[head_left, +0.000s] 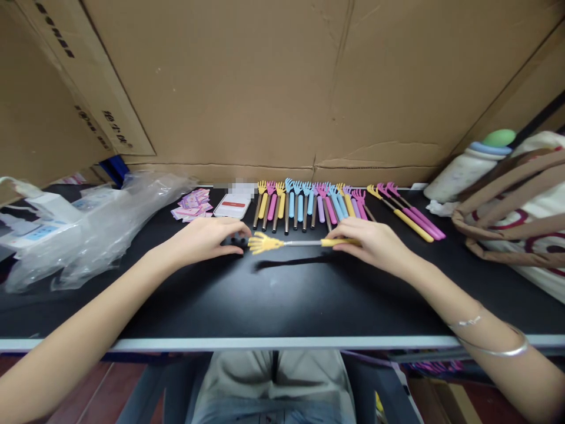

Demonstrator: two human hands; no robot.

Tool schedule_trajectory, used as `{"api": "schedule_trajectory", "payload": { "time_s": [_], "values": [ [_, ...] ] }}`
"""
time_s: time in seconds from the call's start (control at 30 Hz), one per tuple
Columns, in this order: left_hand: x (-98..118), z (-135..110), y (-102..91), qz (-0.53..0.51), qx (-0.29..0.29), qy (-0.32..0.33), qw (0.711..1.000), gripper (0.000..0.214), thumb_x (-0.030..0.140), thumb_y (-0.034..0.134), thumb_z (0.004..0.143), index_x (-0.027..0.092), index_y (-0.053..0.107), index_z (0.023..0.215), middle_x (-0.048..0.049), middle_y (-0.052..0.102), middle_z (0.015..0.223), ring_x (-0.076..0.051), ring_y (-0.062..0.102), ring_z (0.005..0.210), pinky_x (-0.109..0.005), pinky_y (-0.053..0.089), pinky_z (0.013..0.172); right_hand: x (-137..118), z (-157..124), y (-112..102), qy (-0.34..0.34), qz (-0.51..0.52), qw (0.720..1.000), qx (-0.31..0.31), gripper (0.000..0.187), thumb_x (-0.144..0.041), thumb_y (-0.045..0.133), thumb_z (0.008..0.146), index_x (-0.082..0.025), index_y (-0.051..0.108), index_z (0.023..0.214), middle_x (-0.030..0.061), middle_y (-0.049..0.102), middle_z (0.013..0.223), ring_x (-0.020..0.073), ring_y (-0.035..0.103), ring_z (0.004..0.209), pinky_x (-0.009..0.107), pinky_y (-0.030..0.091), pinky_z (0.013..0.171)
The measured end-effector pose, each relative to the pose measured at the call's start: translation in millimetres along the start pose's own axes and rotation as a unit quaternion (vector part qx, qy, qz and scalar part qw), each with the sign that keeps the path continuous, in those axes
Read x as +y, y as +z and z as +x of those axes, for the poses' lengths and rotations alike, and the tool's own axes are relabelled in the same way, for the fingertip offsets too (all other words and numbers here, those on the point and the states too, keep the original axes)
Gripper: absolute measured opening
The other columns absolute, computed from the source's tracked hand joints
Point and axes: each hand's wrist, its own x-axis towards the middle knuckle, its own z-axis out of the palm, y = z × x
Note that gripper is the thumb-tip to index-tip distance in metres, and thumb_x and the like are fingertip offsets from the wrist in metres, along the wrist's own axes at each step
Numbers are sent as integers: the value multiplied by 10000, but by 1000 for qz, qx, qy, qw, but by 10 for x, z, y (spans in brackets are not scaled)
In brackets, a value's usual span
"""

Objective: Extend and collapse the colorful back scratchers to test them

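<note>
A yellow hand-shaped back scratcher [265, 242] with a metal rod lies level just above the black tabletop [282, 300], its claw pointing left. Its yellow handle is gripped by my right hand [368, 240], closed with thumb and fingers around it. My left hand [214, 238] pinches a small black object [235, 241] right beside the claw; its kind does not show. Behind both hands stretches a row of back scratchers [304, 203] in yellow, pink, blue and purple. To the right lie one yellow and two pink back scratchers [410, 218], rods extended.
Clear plastic bags [97, 229] and a white power strip [39, 227] lie at left. Pink-purple cards [193, 204] sit beside a flat white case [233, 206]. A white bottle [463, 171] and a cloth bag [525, 212] stand at right. Cardboard walls [247, 82] the back.
</note>
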Motion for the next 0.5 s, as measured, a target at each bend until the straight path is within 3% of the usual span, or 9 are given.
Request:
{"api": "schedule_trajectory", "payload": {
  "time_s": [0.13, 0.3, 0.37, 0.5],
  "values": [
    [-5, -1, -1, 17, -4, 3, 1000, 288, 452, 441, 913, 264, 586, 1076, 2, 666, 1104, -151, 635, 927, -205, 438, 729, 153, -38, -232, 80, 7, 991, 106, 322, -475, 493, 893, -213, 658, 982, 56, 669, 863, 152, 570, 719, 263, 413, 633],
    [-1, 9, 19, 11, 7, 13, 1000, 322, 455, 398, 926, 260, 612, 1065, -9, 668, 1085, -151, 636, 901, -211, 452, 749, 499, -89, -524, 208, 41, 952, 222, 406, -500, 596, 788, -142, 672, 966, 92, 688, 872, 153, 579, 699, 264, 439, 643],
    [-13, 16, 29, 1, 4, 17, 1000, 319, 438, 395, 930, 250, 620, 1054, -20, 667, 1080, -157, 635, 904, -226, 456, 777, 689, -130, -604, 262, 18, 941, 214, 406, -484, 620, 759, -130, 677, 950, 95, 690, 841, 151, 579, 689, 268, 434, 661],
    [-29, 30, 35, -20, -1, 21, 1000, 309, 397, 400, 932, 233, 639, 1038, -37, 666, 1060, -172, 633, 913, -260, 459, 826, 1062, -257, -634, 371, -31, 920, 122, 361, -453, 636, 748, -131, 686, 903, 89, 680, 742, 162, 572, 665, 278, 400, 640]
  ]
}}
